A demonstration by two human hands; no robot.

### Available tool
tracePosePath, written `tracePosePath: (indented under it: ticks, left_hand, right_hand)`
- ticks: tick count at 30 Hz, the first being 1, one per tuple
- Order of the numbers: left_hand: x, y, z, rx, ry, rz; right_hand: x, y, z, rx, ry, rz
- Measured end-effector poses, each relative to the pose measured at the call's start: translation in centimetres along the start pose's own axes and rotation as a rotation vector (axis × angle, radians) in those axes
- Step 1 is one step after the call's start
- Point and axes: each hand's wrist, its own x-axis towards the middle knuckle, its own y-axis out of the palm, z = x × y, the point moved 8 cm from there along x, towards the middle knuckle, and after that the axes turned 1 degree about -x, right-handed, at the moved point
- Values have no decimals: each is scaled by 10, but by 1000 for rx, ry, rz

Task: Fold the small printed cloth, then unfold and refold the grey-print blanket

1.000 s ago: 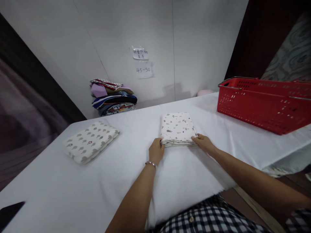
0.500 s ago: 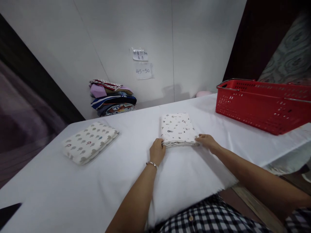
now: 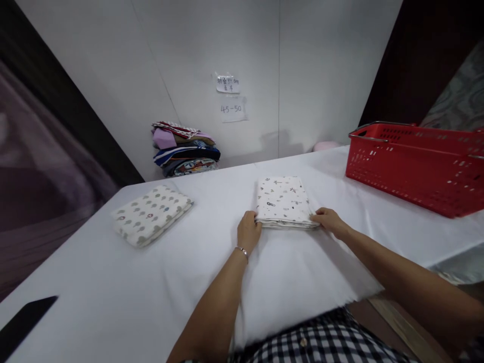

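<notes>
Left hand (image 3: 248, 231), right hand (image 3: 329, 221) pinch folded cloth (image 3: 283, 201).

A: Cloth (image 3: 283, 201)?
B: White, small dark prints.
A: Left cloth (image 3: 151, 214)?
B: White, grey blobs, a few red.
A: Basket (image 3: 416, 166)? Worktop (image 3: 113, 282)?
B: Red. White.
A: Shirt (image 3: 321, 343)?
B: Black-and-white check.
A: Pile (image 3: 185, 148)?
B: Purple, navy, mixed prints.

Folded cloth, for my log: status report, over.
Left hand and right hand grip folded cloth at near corners. Flat on table. Red basket apart, right.
</notes>
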Motion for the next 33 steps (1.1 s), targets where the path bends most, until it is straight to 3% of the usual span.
tracePosePath:
  ticks: [3, 6, 10, 18, 26, 33]
  left_hand:
    - [-2, -3, 1, 31, 27, 14]
    - [-5, 3, 7, 55, -17, 88]
    - [-5, 5, 10, 35, -48, 90]
    - [-3, 3, 18, 10, -119, 63]
    - [0, 2, 22, 107, -191, 72]
    - [1, 0, 27, 60, -263, 77]
  right_hand:
    - [-2, 3, -6, 10, 3, 4]
    - [-3, 3, -7, -86, -63, -17]
    - [-7, 5, -7, -149, -85, 12]
    - [-14, 13, 18, 215, -44, 124]
    - [-15, 16, 14, 11, -44, 184]
    - [-20, 26, 32, 347, -55, 269]
